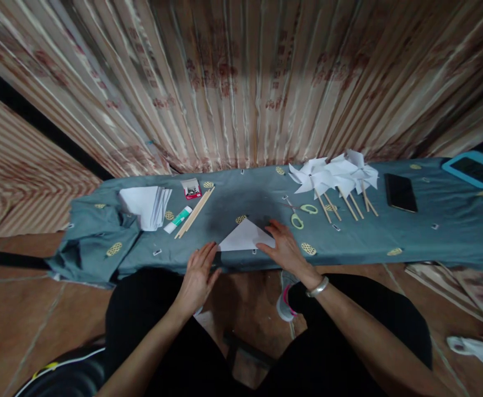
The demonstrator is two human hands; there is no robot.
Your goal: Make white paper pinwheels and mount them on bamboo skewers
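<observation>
A white sheet of paper folded into a triangle point(243, 237) lies on the cloth-covered table, its point away from me. My left hand point(198, 275) is at the triangle's left corner, palm down, fingers stretched out and thumb apart. At the right corner is my right hand point(286, 249), with its thumb resting on the paper and its fingers spread beyond the slanted edge. Scissors with green handles point(297, 219) lie just beyond my right hand. Thin wooden sticks point(196, 212) and a glue stick point(178, 219) lie beyond my left hand.
A stack of white paper point(142, 204) lies at the left, near a small red box of metal pins point(191, 189). Several paper pinwheels on sticks point(336, 176) lie at the right. Past them are a black phone point(401, 193) and a blue-framed tablet point(477, 169). A curtain point(241, 82) hangs behind.
</observation>
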